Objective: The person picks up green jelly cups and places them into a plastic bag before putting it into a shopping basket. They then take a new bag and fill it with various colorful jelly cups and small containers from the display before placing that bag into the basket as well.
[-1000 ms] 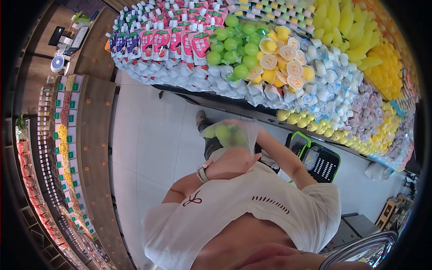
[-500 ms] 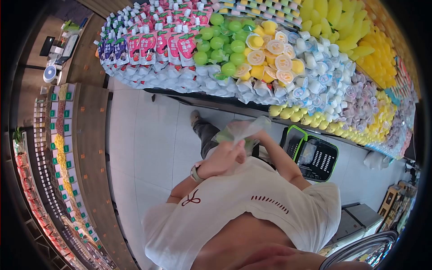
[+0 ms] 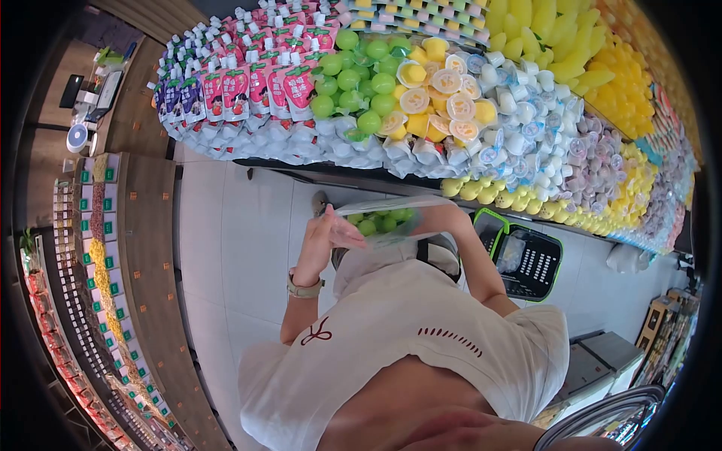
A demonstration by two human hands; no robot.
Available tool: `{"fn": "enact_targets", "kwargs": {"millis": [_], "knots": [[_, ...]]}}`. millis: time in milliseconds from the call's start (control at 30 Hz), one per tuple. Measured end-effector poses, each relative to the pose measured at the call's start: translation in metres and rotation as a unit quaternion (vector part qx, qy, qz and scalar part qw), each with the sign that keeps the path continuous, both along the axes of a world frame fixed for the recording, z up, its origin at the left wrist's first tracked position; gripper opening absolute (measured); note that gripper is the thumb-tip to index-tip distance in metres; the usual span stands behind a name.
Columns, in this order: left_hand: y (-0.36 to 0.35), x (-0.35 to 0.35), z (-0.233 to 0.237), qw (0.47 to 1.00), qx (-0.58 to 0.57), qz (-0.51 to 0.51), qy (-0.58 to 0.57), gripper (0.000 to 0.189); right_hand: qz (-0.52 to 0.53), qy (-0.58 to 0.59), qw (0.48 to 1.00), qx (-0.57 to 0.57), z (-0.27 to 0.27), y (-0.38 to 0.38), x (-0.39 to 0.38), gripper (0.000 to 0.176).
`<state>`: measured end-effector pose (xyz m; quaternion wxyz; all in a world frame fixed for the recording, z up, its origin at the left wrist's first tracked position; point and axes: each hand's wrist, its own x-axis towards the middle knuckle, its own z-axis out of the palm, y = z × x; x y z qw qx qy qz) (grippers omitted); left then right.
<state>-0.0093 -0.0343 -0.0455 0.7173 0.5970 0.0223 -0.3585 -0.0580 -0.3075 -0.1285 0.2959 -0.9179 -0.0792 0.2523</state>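
Observation:
A clear plastic bag (image 3: 406, 239) is stretched wide between my two hands, its mouth spread toward me. Several green round candies (image 3: 387, 221) lie inside it. My left hand (image 3: 342, 228), with a watch on the wrist, is closed on the bag's left edge, its fingers seen through the film. On the other side, my right hand (image 3: 440, 219) holds the bag's right edge; the film partly covers it and its fingertips are hidden. More green round candies (image 3: 348, 80) like these sit on the display in front of me.
The display carries pink drink pouches (image 3: 235, 94), yellow-and-white jelly cups (image 3: 451, 83) and white cups (image 3: 526, 113). A black basket with green trim (image 3: 538, 263) stands on the floor (image 3: 241, 255) at right. Wooden shelving (image 3: 147, 240) runs along the left.
My left hand has moved left, away from my right hand. The bag, bunched between the hands before, is now pulled open, showing the green candies inside.

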Motion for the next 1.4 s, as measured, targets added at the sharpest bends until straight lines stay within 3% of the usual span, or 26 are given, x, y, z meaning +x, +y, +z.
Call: {"fn": "enact_targets", "kwargs": {"millis": [67,167,267,367,467,567,667,767,867,967,1000,1100,1167,1200,1233,1267,1367,1400], "knots": [[0.009,0.005,-0.002,0.999,0.011,0.045,0.015,0.055,0.005,-0.035,0.999,0.013,0.010,0.003,-0.010,0.049],[0.026,0.014,-0.026,0.993,-0.065,0.077,0.056,0.045,0.010,0.035,0.998,0.041,0.060,0.018,-0.009,0.049],[0.029,0.013,-0.039,0.983,-0.062,0.115,0.132,0.043,0.049,0.080,0.995,-0.014,0.078,0.020,-0.004,0.048],[0.034,0.010,-0.049,0.977,-0.057,0.127,0.163,0.042,0.012,-0.055,0.998,0.009,0.031,0.014,-0.018,0.030],[0.035,0.009,-0.054,0.985,-0.032,0.121,0.122,0.041,0.095,-0.200,0.969,-0.106,-0.044,0.020,-0.010,0.015],[0.045,0.019,-0.041,0.976,-0.054,0.174,0.122,0.041,0.031,-0.277,0.960,0.005,-0.013,0.030,0.003,0.014],[0.057,0.022,-0.036,0.983,0.004,0.180,0.043,0.043,0.075,-0.370,0.922,0.090,0.050,0.038,0.014,0.013],[0.050,0.020,-0.028,0.985,0.089,0.138,0.049,0.044,0.097,-0.356,0.918,0.146,0.078,0.051,0.021,0.016],[0.049,0.021,-0.074,0.990,-0.024,0.082,0.114,0.044,0.077,-0.324,0.928,0.167,0.043,0.041,0.036,0.019],[0.038,0.008,-0.085,0.989,0.010,0.067,0.132,0.044,0.120,-0.315,0.938,0.078,0.070,0.019,0.029,0.020],[0.042,0.005,-0.082,0.989,-0.039,0.064,0.126,0.044,0.128,-0.300,0.944,0.056,0.083,0.016,0.018,0.021],[0.050,-0.002,-0.063,0.973,-0.183,0.085,0.115,0.042,0.073,-0.321,0.930,0.160,0.129,0.016,-0.008,0.020],[0.039,0.004,-0.055,0.948,-0.275,0.119,0.105,0.040,0.011,-0.319,0.907,0.274,0.118,0.017,-0.004,0.017],[0.032,0.008,-0.066,0.968,-0.198,0.105,0.115,0.040,-0.021,-0.316,0.890,0.329,0.108,0.017,-0.003,0.015],[0.025,0.012,-0.088,0.981,-0.118,0.088,0.124,0.041,-0.073,-0.227,0.900,0.365,0.096,0.017,0.004,0.009],[0.020,0.015,-0.099,0.988,-0.036,0.068,0.131,0.041,-0.058,-0.233,0.914,0.328,0.085,0.017,0.004,0.009],[0.008,0.017,-0.083,0.992,-0.045,-0.026,0.113,0.042,-0.010,-0.231,0.957,0.175,0.071,0.008,0.010,0.007],[0.011,0.011,-0.084,0.988,-0.073,-0.018,0.132,0.042,-0.018,-0.205,0.962,0.182,0.073,0.006,0.003,0.009]]}}
